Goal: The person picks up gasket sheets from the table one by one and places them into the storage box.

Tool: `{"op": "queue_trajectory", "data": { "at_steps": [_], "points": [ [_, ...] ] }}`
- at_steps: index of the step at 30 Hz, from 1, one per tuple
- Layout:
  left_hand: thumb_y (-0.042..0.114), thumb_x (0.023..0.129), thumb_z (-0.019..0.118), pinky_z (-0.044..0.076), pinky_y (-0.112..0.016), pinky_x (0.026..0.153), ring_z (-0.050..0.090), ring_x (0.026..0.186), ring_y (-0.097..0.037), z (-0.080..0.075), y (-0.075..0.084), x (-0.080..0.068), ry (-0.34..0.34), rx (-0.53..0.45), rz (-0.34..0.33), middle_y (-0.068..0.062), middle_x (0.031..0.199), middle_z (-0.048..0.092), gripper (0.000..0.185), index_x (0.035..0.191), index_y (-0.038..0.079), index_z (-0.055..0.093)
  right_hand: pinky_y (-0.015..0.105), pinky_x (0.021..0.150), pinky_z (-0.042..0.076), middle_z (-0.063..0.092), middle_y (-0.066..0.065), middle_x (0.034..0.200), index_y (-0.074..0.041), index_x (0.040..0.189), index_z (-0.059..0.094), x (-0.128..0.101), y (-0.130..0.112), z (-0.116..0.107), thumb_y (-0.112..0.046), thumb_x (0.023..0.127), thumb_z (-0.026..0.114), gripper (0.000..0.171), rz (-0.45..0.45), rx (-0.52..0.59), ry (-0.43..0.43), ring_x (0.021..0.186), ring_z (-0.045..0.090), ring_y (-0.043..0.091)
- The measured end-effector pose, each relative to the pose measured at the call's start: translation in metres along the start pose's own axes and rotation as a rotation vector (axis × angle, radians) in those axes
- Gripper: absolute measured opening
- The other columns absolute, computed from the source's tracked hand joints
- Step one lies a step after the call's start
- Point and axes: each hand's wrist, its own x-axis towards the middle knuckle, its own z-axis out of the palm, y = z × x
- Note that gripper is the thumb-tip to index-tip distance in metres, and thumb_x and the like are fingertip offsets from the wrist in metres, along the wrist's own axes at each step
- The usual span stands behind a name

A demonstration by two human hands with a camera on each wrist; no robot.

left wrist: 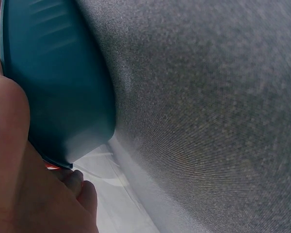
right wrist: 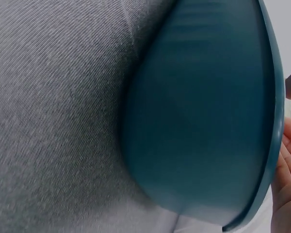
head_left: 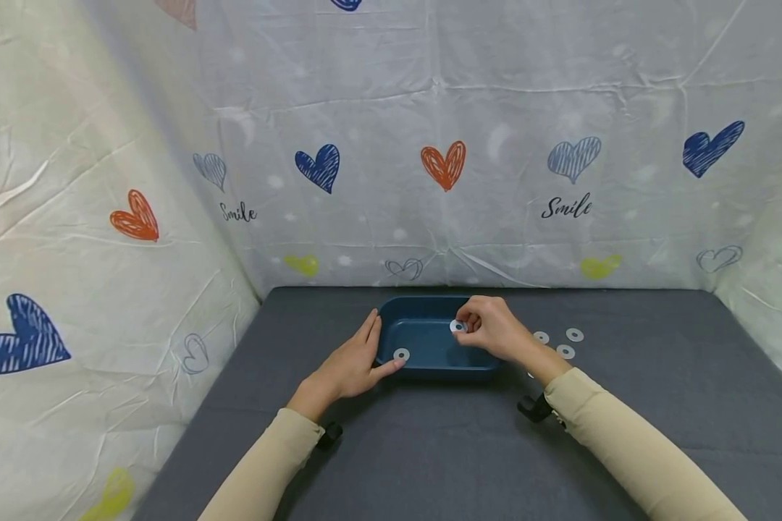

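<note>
A dark blue rectangular tub (head_left: 423, 311) stands on the grey cloth near the back wall. One white ring (head_left: 401, 354) lies inside it at the front left. My left hand (head_left: 358, 362) rests against the tub's left end with straight fingers, thumb along the front corner. Over the tub's right part, my right hand (head_left: 489, 329) pinches a white ring (head_left: 457, 326) between thumb and fingers. The left wrist view shows the tub's outer wall (left wrist: 58, 87) beside my palm; the right wrist view shows the tub's side (right wrist: 203, 111) and my fingertips (right wrist: 288, 145) past the rim.
Three white rings (head_left: 565, 351) lie on the grey cloth (head_left: 430, 449) just right of the tub. A heart-printed sheet (head_left: 430, 166) walls in the back and both sides. Black wrist mounts (head_left: 534, 407) sit under my beige sleeves.
</note>
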Motion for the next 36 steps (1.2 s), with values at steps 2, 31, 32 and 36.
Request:
{"op": "queue_trajectory", "data": {
  "at_steps": [2, 31, 32, 36],
  "points": [
    [0.071, 0.099, 0.045, 0.03, -0.049, 0.12, 0.022, 0.155, -0.035, 0.0, 0.0, 0.0, 0.004, -0.002, -0.001, -0.017, 0.171, 0.001, 0.103, 0.162, -0.003, 0.01, 0.028, 0.066, 0.056, 0.066, 0.004, 0.086, -0.003, 0.097, 0.076, 0.002, -0.001, 0.002, -0.011, 0.085, 0.082, 0.015, -0.003, 0.003, -0.004, 0.07, 0.062, 0.009],
    [0.074, 0.098, 0.043, 0.033, -0.05, 0.119, 0.025, 0.153, -0.036, 0.001, -0.001, 0.002, -0.007, 0.001, -0.021, -0.017, 0.171, 0.0, 0.105, 0.163, -0.002, 0.01, 0.026, 0.069, 0.055, 0.067, 0.006, 0.09, -0.003, 0.1, 0.077, 0.043, -0.021, 0.035, -0.011, 0.087, 0.081, 0.016, 0.001, -0.014, -0.057, 0.075, 0.062, 0.013],
    [0.073, 0.098, 0.044, 0.033, -0.051, 0.118, 0.025, 0.153, -0.037, 0.0, 0.0, 0.002, -0.005, -0.003, -0.019, -0.017, 0.171, 0.0, 0.105, 0.163, -0.003, 0.01, 0.026, 0.069, 0.055, 0.067, 0.006, 0.09, -0.003, 0.1, 0.077, 0.044, -0.021, 0.037, -0.011, 0.087, 0.082, 0.016, -0.001, -0.016, -0.058, 0.075, 0.062, 0.013],
    [0.073, 0.098, 0.044, 0.032, -0.051, 0.119, 0.023, 0.154, -0.036, 0.0, 0.001, 0.001, -0.016, -0.008, -0.025, -0.016, 0.171, -0.001, 0.105, 0.163, -0.002, 0.008, 0.025, 0.07, 0.055, 0.067, 0.006, 0.091, -0.004, 0.1, 0.077, 0.048, -0.02, 0.042, -0.012, 0.087, 0.082, 0.016, 0.005, -0.025, -0.064, 0.076, 0.062, 0.013]
  ]
}}
